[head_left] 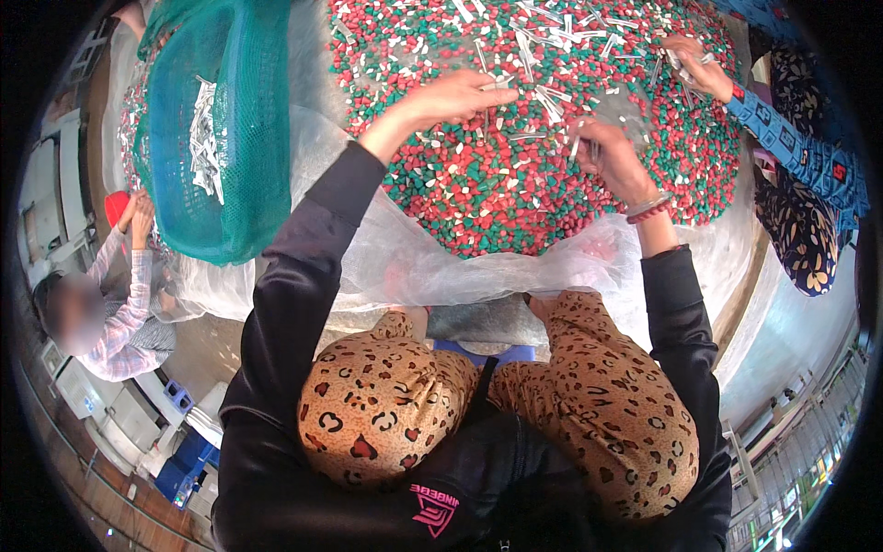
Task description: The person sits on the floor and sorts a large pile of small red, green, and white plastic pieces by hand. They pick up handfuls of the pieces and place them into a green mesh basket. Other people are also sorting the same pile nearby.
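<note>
A wide heap of small red, green and white pieces (478,198) lies spread on sheeting before me, with thin whitish strips (552,103) scattered over its far half. My left hand (451,99) hovers over the middle of the heap, a short whitish strip between its fingertips. To the right, my right hand (609,158), with a red bracelet at the wrist, curls round whitish strips that poke out by the thumb. What the strips are made of I cannot make out.
A blue-green basket lined with green netting (267,138) stands at left, holding more strips. At far right a co-worker's hand (699,69) grips strips above the same heap. Another person (120,313) sits at left. White translucent netting (395,262) drapes the near edge.
</note>
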The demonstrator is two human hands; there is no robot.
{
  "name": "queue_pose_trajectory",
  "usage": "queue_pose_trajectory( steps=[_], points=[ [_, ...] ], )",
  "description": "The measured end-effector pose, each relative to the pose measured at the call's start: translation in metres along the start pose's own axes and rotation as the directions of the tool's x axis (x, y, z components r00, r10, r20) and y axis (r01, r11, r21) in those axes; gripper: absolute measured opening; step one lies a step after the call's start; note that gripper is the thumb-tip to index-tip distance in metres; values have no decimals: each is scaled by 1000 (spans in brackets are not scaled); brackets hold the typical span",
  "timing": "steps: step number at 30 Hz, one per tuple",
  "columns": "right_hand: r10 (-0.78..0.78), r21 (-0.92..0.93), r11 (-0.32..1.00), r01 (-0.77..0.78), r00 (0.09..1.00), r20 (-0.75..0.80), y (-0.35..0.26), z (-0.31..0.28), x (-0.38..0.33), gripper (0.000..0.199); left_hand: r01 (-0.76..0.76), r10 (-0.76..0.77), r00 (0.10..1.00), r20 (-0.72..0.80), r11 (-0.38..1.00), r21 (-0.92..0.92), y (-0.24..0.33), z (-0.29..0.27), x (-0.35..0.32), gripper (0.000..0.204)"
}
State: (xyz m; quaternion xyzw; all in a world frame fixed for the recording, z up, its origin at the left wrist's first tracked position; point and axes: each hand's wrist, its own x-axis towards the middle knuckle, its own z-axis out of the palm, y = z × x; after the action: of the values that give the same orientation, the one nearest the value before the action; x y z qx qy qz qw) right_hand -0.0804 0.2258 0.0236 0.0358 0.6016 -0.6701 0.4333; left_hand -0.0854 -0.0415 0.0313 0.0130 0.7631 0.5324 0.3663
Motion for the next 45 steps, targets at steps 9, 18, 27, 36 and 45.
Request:
queue_pose_trajectory(
  steps=[9, 18, 27, 36, 45],
  points=[
    [-363, -840, 493, 226, 931, 37, 22, 27, 31, 25, -31, 167, 981, -102, 651, 759, -22, 41, 14, 36],
    [-351, -956, 233, 177, 932, 87, 24, 38, 19, 24, -96, 394, 908, 141, 524, -846, -6, -17, -8, 30],
    [-425, -806, 587, 82, 878, -220, -22, -15, 38, 36, -37, 241, 956, -166, 663, 748, -14, 11, 58, 22],
    [-303, -998, -63, 22, 952, 40, 16, -5, 68, 18, -176, 239, 969, 62, 492, 853, -30, 41, 19, 13],
    [-362, -953, 283, 112, 932, 2, 22, 6, 27, 24, -179, 262, 960, -93, 839, 514, 4, -4, 6, 30]
  ],
)
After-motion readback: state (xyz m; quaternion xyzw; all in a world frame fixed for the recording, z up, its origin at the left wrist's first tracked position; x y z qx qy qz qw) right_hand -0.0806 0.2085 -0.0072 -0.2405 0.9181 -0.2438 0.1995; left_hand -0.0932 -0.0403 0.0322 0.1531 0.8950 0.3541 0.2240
